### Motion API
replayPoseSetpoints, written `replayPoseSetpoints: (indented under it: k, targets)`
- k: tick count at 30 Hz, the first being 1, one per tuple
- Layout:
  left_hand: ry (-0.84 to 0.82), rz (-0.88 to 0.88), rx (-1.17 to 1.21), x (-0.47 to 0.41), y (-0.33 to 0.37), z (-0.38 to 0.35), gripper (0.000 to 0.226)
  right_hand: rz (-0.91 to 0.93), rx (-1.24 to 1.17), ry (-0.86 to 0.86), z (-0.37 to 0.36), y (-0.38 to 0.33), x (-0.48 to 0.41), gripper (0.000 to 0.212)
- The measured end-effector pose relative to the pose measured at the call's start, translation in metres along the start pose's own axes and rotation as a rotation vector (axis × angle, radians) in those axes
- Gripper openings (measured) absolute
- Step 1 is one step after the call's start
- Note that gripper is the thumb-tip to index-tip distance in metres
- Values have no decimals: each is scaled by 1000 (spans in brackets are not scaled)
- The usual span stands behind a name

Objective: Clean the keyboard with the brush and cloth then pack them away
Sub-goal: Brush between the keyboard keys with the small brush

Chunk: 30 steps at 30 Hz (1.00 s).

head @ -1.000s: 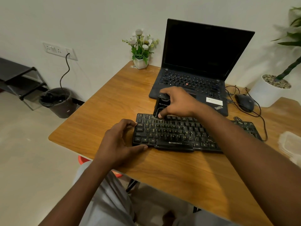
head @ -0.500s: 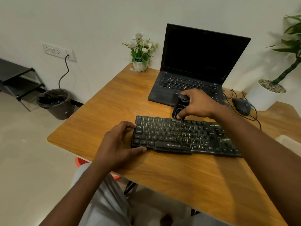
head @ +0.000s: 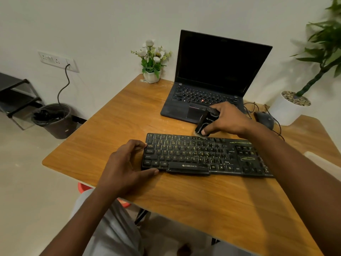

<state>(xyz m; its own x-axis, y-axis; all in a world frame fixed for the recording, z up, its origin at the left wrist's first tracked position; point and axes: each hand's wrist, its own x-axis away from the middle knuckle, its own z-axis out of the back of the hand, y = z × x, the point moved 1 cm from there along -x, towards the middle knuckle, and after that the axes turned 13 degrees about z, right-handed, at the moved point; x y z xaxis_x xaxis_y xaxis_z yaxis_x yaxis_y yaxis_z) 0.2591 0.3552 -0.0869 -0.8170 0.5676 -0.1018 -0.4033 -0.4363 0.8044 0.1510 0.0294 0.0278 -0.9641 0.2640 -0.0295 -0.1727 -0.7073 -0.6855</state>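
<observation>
A black dusty keyboard lies across the middle of the wooden table. My left hand clamps the keyboard's left end, thumb on the near edge and fingers on the far corner. My right hand holds a black brush upright, its pale bristles touching the top key row just right of the keyboard's middle. No cloth can be seen.
An open black laptop stands behind the keyboard. A wired mouse and its cables lie to the right, beside a white plant pot. A small flower pot sits at the back. A pale container is at the right edge.
My right hand has swept the brush to the right along the top key row. My left hand has kept its hold on the keyboard's left end.
</observation>
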Motion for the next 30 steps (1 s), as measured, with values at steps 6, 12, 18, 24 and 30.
replayPoseSetpoints:
  k: [6, 12, 18, 24, 30]
  targets:
    - [-6, 8, 5, 1, 3, 0, 78, -58, 88, 35, 13, 11, 16, 37]
    - [-6, 20, 3, 1, 5, 0, 80, -122, -245, 133, 9, 14, 24, 50]
    - [-18, 25, 4, 1, 5, 1, 81, -288, -732, 188, 8, 21, 34, 57]
    - [-13, 35, -1, 1, 5, 0, 81, -297, -720, 221, 9, 31, 47, 61]
    - [-14, 46, -3, 1, 4, 0, 80, -167, -297, 254, 12, 35, 44, 58]
